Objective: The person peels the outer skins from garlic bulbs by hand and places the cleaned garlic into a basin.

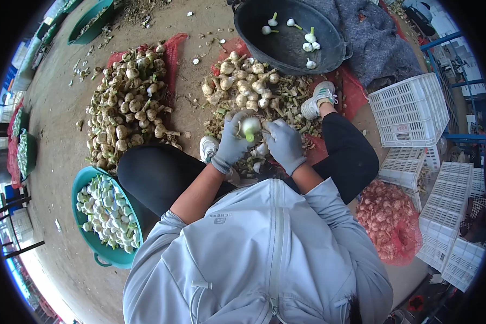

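Observation:
Between my two grey-gloved hands is a white garlic bulb with a short green stem stub, slightly blurred. My left hand is closed around the bulb's left side. My right hand is closed at its right, with the fingers pinched near a small brownish piece that I cannot make out. Just beyond the hands lies a heap of unpeeled garlic bulbs, with loose skins and cut stems around and below it.
A black tub at the far side holds several peeled bulbs. To the left are a large garlic pile and a teal basin of cleaned bulbs. White crates and a red net bag of garlic stand on the right.

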Demonstrator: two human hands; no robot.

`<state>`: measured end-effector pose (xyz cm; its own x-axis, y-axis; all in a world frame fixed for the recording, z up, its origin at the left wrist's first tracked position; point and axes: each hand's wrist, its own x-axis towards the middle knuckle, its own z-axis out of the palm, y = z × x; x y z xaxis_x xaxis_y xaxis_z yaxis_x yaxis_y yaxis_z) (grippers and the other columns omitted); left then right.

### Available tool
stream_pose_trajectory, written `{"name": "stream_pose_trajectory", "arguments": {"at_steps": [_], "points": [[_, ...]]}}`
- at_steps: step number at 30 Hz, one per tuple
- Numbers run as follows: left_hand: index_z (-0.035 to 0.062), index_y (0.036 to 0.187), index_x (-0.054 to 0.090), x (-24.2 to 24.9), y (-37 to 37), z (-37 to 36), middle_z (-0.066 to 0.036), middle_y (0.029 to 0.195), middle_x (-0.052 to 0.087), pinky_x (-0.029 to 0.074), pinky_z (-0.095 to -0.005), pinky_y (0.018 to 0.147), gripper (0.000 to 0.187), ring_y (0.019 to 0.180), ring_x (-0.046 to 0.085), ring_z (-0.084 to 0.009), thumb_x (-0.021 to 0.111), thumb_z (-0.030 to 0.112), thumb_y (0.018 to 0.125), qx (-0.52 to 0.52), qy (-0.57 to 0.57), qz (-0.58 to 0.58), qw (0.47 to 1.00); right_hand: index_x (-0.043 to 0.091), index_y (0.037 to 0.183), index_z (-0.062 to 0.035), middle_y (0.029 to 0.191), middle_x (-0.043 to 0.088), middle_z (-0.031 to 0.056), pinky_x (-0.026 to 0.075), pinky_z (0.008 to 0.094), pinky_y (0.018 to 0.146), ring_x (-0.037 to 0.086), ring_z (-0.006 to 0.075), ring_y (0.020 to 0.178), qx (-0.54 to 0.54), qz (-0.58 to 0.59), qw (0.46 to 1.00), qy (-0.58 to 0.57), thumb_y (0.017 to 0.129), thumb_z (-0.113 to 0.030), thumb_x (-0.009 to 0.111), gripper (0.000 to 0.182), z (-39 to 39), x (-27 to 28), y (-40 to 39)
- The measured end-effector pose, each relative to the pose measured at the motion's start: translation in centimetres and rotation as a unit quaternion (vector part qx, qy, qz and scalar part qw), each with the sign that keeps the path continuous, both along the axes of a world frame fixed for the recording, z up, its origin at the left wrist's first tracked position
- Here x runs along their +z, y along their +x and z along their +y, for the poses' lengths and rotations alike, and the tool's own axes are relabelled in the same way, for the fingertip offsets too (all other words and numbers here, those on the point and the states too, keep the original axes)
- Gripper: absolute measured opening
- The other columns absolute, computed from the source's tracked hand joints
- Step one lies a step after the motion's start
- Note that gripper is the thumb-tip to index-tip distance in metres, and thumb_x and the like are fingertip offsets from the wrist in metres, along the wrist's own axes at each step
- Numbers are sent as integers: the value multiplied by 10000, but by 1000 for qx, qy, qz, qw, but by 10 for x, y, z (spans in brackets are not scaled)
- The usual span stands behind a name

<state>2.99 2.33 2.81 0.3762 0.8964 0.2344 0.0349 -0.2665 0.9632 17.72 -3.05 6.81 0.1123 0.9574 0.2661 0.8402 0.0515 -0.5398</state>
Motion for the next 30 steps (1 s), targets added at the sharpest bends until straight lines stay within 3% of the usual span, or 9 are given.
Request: {"name": "stream_pose_trajectory", "arguments": {"at_steps": [6, 10, 12, 15, 19, 20, 21, 26, 30], "points": [[47, 1184, 318, 8, -4, -4, -80, 1085, 479, 436, -262, 823, 739, 977, 489, -144, 731, -8, 574, -21, -163, -82, 983, 580, 726, -99, 697, 556, 83, 459, 385, 553, 569, 293, 623, 40, -2, 999, 34, 694, -142, 603, 58, 13, -9, 5], [46, 1037, 384, 33, -6, -3, -52, 983, 524, 445, -229, 761, 518, 879, 514, -114, 659, -9, 602, -121, -236, -111, 958, 614, 793, -71, 731, 605, 90, 456, 332, 576, 595, 239, 636, -33, 122, 991, 39, 742, -148, 597, 94, 37, -36, 34], [33, 1078, 394, 24, -9, -3, -56, 995, 536, 456, -221, 725, 501, 865, 529, -111, 601, -7, 623, -143, -262, -155, 942, 611, 860, -65, 737, 591, -6, 437, 260, 607, 573, 122, 672, 6, 503, 860, -80, 807, -160, 580, 113, 37, -65, 43], [21, 1248, 346, 26, -15, 0, -69, 1053, 538, 451, -233, 748, 637, 885, 547, -129, 553, -3, 646, -185, -388, -253, 867, 530, 1027, -49, 899, 536, -27, 406, 184, 705, 473, 34, 808, -1, 674, 724, -147, 872, -190, 549, 210, 13, -26, 27], [-6, 1275, 371, 19, -3, -5, -91, 1082, 546, 436, -249, 798, 553, 920, 546, -153, 537, 153, 771, -120, -317, -186, 922, 526, 908, -18, 841, 557, 20, 426, 234, 693, 502, 92, 748, 13, 530, 847, -31, 861, -179, 562, 172, 14, -35, 14], [-1, 1271, 376, 19, 1, -2, -93, 1095, 547, 433, -255, 806, 527, 921, 546, -160, 539, 203, 813, -71, -302, -134, 941, 532, 881, -13, 811, 573, 75, 441, 264, 670, 544, 156, 713, 6, 313, 950, 8, 834, -156, 578, 157, 13, -35, 18], [19, 1262, 395, 15, -3, -1, -101, 1120, 546, 428, -280, 835, 535, 952, 544, -187, 515, 355, 864, -93, -414, -186, 886, 534, 880, -23, 824, 574, 99, 450, 288, 667, 562, 205, 731, 32, 284, 958, 25, 816, -151, 585, 152, 13, -31, 14], [63, 1204, 451, -17, -3, 7, -105, 1176, 518, 373, -390, 939, 429, 1080, 482, -244, 390, 373, 915, -152, -644, -368, 653, 529, 907, -56, 869, 580, 135, 467, 369, 659, 582, 326, 790, 175, 76, 979, 69, 776, -146, 590, 170, 0, -31, -2], [-16, 1239, 401, -14, -3, 11, -144, 1223, 482, 298, -407, 1026, 398, 1146, 442, -272, 332, 225, 930, -65, -587, -436, 679, 524, 902, -26, 816, 583, 167, 456, 393, 660, 569, 337, 739, -147, 207, 966, 35, 812, -160, 560, 165, 20, -72, 49]]}}
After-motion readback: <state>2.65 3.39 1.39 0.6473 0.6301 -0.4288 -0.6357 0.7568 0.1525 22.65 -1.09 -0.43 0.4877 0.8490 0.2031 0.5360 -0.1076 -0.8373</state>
